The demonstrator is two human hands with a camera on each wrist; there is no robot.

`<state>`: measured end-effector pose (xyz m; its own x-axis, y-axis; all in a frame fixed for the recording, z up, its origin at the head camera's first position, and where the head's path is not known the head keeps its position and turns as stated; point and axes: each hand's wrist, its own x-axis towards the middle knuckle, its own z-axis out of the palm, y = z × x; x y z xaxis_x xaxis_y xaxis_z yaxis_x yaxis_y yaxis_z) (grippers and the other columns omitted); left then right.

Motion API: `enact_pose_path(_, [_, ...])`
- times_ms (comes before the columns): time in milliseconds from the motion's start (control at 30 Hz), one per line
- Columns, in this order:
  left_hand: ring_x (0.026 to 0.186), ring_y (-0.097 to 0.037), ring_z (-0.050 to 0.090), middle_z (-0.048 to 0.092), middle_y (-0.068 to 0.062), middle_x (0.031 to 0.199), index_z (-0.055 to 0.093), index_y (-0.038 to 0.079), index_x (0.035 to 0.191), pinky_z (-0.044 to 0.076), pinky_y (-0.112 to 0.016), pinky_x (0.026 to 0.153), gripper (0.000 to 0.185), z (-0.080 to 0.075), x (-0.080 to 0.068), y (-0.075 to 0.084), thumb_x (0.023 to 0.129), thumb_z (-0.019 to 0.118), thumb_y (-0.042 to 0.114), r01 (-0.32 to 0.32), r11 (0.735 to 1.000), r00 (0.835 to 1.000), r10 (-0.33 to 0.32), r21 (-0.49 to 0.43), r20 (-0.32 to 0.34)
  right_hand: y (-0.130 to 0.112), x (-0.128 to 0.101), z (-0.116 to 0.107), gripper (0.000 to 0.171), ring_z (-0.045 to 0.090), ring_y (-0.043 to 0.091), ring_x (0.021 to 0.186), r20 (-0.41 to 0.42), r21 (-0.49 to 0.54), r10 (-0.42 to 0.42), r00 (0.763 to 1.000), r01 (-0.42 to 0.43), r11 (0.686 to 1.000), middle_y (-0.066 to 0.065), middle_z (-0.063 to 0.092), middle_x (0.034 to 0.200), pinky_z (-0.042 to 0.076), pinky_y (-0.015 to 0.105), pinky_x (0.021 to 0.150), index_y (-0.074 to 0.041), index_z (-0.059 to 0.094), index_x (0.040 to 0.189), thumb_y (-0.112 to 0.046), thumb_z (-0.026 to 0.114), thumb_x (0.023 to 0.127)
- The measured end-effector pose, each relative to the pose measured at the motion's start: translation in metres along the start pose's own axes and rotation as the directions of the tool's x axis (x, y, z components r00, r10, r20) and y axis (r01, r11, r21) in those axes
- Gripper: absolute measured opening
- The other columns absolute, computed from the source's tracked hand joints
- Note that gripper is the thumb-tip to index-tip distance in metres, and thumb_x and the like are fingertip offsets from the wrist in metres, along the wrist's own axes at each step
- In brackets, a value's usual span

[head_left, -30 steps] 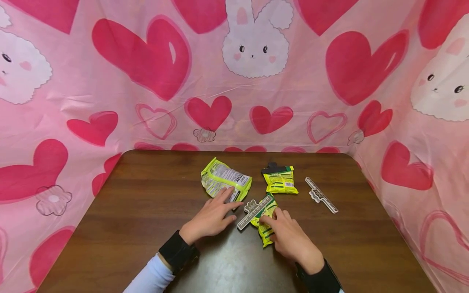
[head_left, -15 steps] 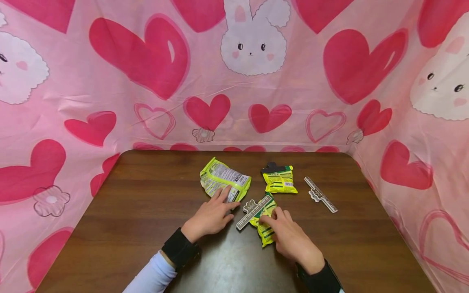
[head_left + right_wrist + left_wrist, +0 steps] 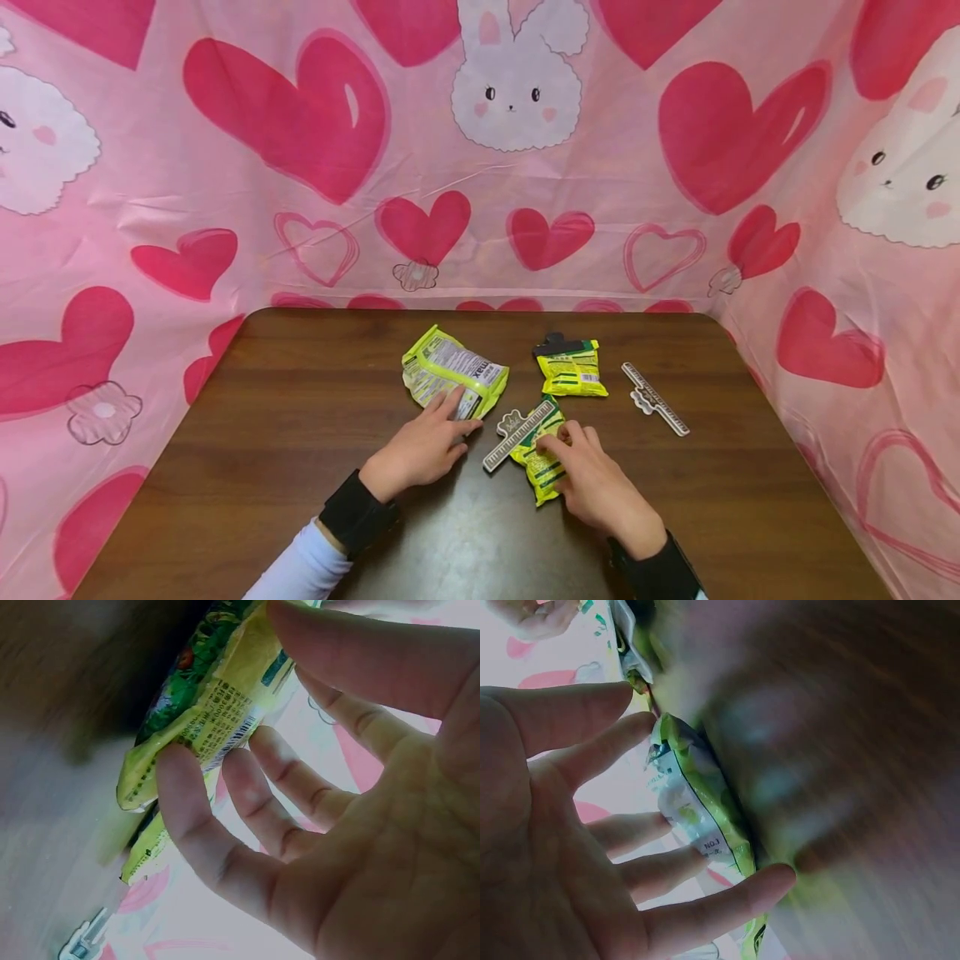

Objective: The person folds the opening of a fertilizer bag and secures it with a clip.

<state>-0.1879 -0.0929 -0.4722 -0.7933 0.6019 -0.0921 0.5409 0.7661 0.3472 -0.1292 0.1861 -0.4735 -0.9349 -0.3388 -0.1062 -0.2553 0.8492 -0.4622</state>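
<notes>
My left hand (image 3: 416, 447) has its fingers spread and nearly straight, with the fingertips against the near edge of a green and grey bag (image 3: 472, 367) lying flat. Beside it my right hand (image 3: 600, 483) rests with lightly bent, spread fingers at a small yellow and green snack packet (image 3: 543, 475). In the right wrist view the thumb and fingertips touch that yellow packet (image 3: 217, 712) without closing round it. A white bag clip (image 3: 520, 437) with a piano-key pattern lies across the packet's upper end. The left wrist view shows the fingertips along the green bag (image 3: 697, 802).
Behind the right hand lies another yellow packet (image 3: 573, 372) with a black clip (image 3: 558, 346) on its top edge. A second piano-key clip (image 3: 655, 400) lies to the right. The brown wooden table (image 3: 247, 467) meets a pink heart-patterned curtain (image 3: 337, 250) at the back.
My left hand has shifted slightly left, and the green and grey bag has slid a little the same way. The right hand and its packet have hardly moved.
</notes>
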Motion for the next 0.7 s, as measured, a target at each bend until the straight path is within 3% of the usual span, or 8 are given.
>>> enact_pose_path(133, [0.150,-0.051,0.031,0.030,-0.025,0.167,0.070,0.013,0.140,0.040,-0.060,0.112,0.039,-0.002,-0.008,-0.001,0.101,0.072,0.019,0.007,1.000,1.000,-0.006,-0.010,0.013,0.003,-0.002,-0.001,0.051,0.041,0.031,0.117,-0.001,0.027,0.016,1.000,-0.016,1.000,0.005,0.048,0.124,0.052,0.043,0.087,-0.017,0.067,0.123,0.012,0.081,0.083])
enact_pose_path(300, [0.148,-0.053,0.033,0.031,-0.028,0.165,0.072,0.011,0.137,0.043,-0.062,0.107,0.036,-0.005,-0.018,0.000,0.101,0.071,0.013,0.001,1.000,1.000,-0.001,-0.025,0.002,0.003,-0.003,-0.001,0.057,0.041,0.033,0.115,-0.021,0.039,0.034,0.999,-0.033,0.999,0.009,0.045,0.127,0.049,0.039,0.078,-0.019,0.066,0.119,0.022,0.073,0.080])
enact_pose_path(500, [0.145,-0.054,0.037,0.033,-0.030,0.163,0.075,0.009,0.130,0.043,-0.061,0.108,0.031,-0.008,-0.025,0.001,0.100,0.070,0.009,0.005,1.000,1.000,-0.006,-0.022,-0.011,0.005,0.000,-0.001,0.056,0.042,0.033,0.112,-0.048,0.037,0.016,0.999,-0.015,0.999,0.009,0.046,0.124,0.049,0.040,0.079,-0.019,0.067,0.116,0.024,0.071,0.079])
enact_pose_path(700, [0.143,-0.054,0.040,0.035,-0.032,0.161,0.076,0.010,0.129,0.042,-0.060,0.110,0.030,-0.010,-0.027,0.007,0.100,0.071,0.010,0.049,0.999,0.999,-0.049,-0.023,0.009,0.007,0.004,0.002,0.051,0.043,0.033,0.113,-0.053,0.076,0.024,0.998,-0.020,0.997,0.009,0.047,0.124,0.051,0.044,0.087,-0.018,0.067,0.116,0.017,0.079,0.080])
